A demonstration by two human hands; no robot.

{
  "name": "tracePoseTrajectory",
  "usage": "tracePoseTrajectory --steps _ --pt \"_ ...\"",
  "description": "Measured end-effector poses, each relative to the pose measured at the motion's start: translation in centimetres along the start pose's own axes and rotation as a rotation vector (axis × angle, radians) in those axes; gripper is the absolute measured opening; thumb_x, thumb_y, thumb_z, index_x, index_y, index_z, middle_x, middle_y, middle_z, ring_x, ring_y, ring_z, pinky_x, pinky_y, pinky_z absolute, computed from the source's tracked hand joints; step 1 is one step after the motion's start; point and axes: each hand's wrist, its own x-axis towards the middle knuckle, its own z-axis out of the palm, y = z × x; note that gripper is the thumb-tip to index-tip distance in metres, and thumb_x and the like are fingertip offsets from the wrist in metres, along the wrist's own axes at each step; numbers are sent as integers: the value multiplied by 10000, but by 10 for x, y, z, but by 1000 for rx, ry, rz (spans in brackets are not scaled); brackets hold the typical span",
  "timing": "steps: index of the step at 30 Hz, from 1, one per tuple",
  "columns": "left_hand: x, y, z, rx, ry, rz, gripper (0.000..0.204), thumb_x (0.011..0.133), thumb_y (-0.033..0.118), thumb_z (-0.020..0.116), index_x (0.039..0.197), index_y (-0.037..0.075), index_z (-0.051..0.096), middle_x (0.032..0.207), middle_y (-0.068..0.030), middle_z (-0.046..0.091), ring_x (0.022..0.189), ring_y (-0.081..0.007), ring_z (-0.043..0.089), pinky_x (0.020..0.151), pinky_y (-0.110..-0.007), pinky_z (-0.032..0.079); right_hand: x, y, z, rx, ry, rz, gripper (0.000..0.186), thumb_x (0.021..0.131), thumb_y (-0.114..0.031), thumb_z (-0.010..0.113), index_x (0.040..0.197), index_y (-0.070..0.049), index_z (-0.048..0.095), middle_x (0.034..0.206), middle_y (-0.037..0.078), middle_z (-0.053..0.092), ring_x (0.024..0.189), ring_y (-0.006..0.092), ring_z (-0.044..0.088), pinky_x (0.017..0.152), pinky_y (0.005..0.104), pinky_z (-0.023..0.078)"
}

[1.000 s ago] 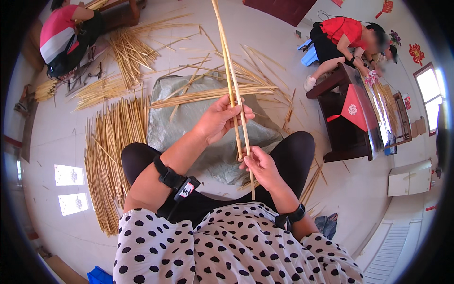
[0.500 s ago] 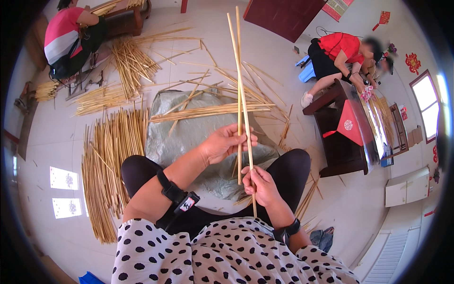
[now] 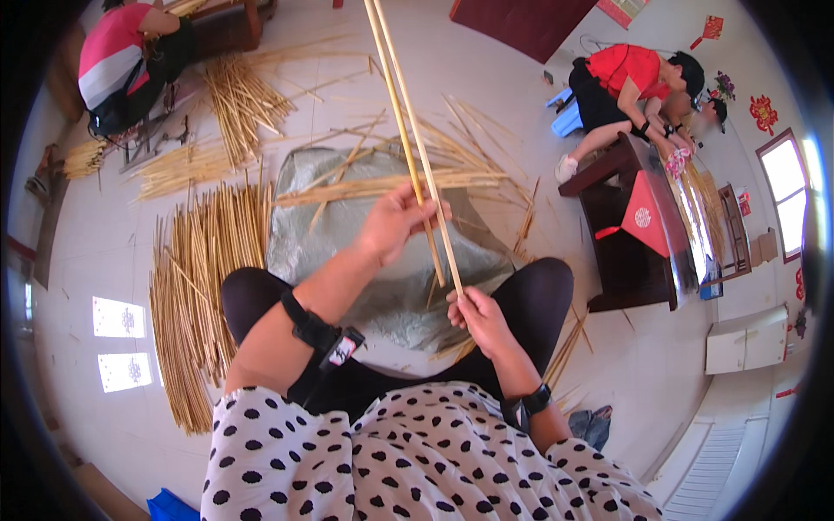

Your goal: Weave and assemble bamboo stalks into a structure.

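Observation:
Two long, thin straw-coloured sticks run up and to the left in front of me, their far ends reaching the top edge of the view. The darker stick (image 3: 404, 122) is pinched in my left hand (image 3: 389, 226), its lower end hanging just above my right hand. My right hand (image 3: 482, 319) has its fingers closed on the lower end of the paler stick (image 3: 424, 154), which passes across the left fingertips. Beneath my hands, a grey-green plastic sheet (image 3: 321, 247) covers something between my knees, with several loose sticks (image 3: 347, 188) lying across it.
A thick row of sticks (image 3: 208, 278) lies at my left, and another heap (image 3: 243, 113) lies farther off. One person (image 3: 122, 52) sits at the far left. Another person in red (image 3: 621, 74) leans over a dark wooden bench (image 3: 621, 226) at the right. A blue stool (image 3: 566, 117) stands there.
Both sticks have moved up and tilted farther left. My left hand has risen and shifted left. My right hand now grips the paler stick at its lower end instead of partway up.

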Motion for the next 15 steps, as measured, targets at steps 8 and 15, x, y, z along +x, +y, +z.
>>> tracePoseTrajectory --steps 8,15 --pt "-1 0 0 -87 -101 -112 265 919 82 512 1173 10 486 1009 -129 621 955 -220 629 848 -314 519 0 -22 8 287 -122 107 207 982 -211 418 982 -33 524 728 17 511 561 50 431 459 176 317" --pt "-4 -17 4 -11 -113 -191 235 922 96 511 1133 -3 492 1020 -135 612 966 -228 624 846 -314 519 2 -19 6 425 -71 164 270 963 -316 470 955 -53 530 736 6 505 590 56 443 478 168 335"
